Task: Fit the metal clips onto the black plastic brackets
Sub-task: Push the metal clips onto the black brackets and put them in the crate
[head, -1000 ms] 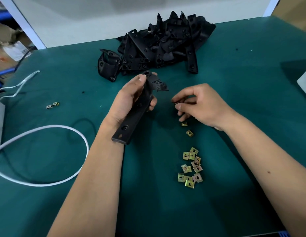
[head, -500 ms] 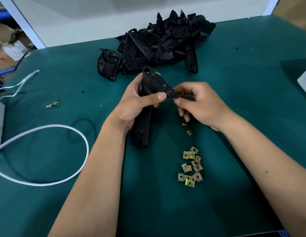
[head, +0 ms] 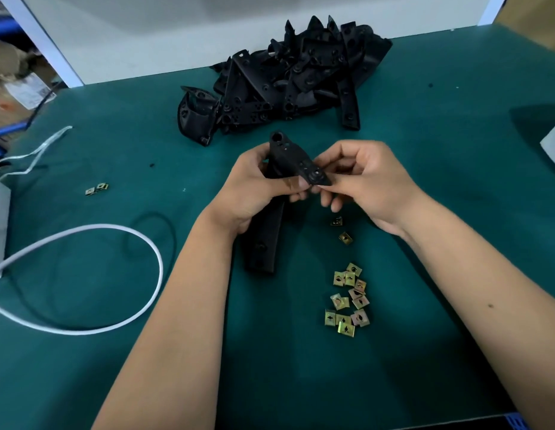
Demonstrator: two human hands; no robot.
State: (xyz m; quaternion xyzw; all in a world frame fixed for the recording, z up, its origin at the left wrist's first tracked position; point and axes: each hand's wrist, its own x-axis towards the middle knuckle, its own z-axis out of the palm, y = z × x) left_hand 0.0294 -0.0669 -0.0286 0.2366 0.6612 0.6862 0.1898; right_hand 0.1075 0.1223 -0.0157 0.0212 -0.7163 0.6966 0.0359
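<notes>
Green table (head: 440, 181) lies open at right and bottom centre. A pile of black brackets (head: 288, 79) blocks the top centre, a white cable (head: 127, 243) loops at left, and loose metal clips (head: 347, 299) scatter lower centre.

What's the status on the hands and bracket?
Left hand grips black bracket. Right hand pinches at its tab end; clip hidden. Spare clips nearby; nothing blocking.

Black brackets (head: 288, 76) at upper centre, brassy yellow clips (head: 347, 301) lower right, white cable (head: 140, 243) at left, teal surface (head: 440, 181).
</notes>
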